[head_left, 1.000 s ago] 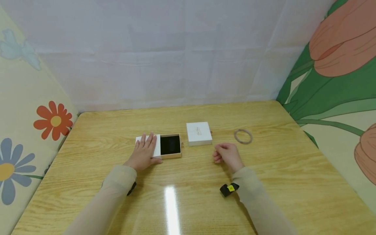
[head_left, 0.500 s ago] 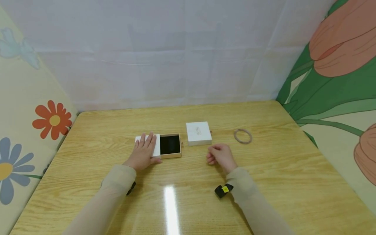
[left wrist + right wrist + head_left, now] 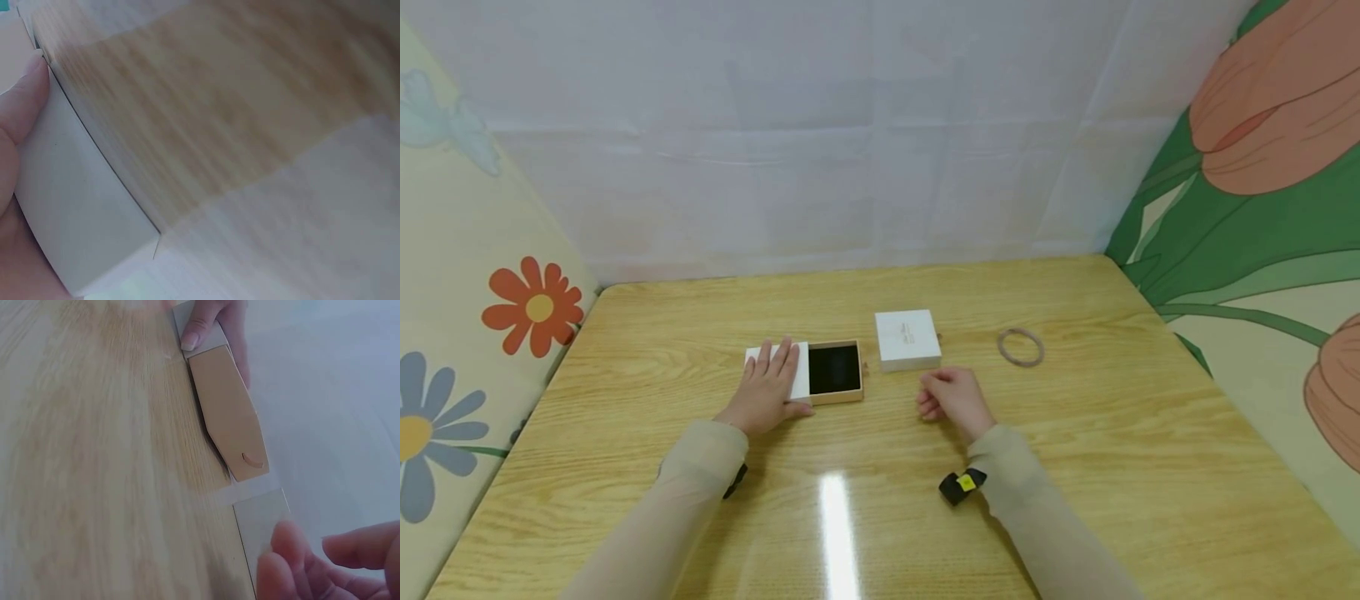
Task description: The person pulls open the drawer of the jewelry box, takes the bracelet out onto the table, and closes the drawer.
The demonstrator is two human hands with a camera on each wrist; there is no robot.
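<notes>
My left hand holds the white sleeve of a small drawer box. Its fingers spread over the top, and its thumb presses the near side. Out of the sleeve's right end sticks the tan drawer, with a black lining and a small pull tab. My right hand hovers to the right with nothing in it, its fingers loosely bent and the thumb apart from them. Just behind it lies a second white box, closed, with small gold lettering on top.
A thin purplish-grey ring-shaped bangle lies on the wooden table, right of the second box. A white cloth hangs behind the table, and painted flower panels stand at both sides.
My right hand has moved left, from near the bangle to in front of the second box. The left hand and both boxes have stayed in place.
</notes>
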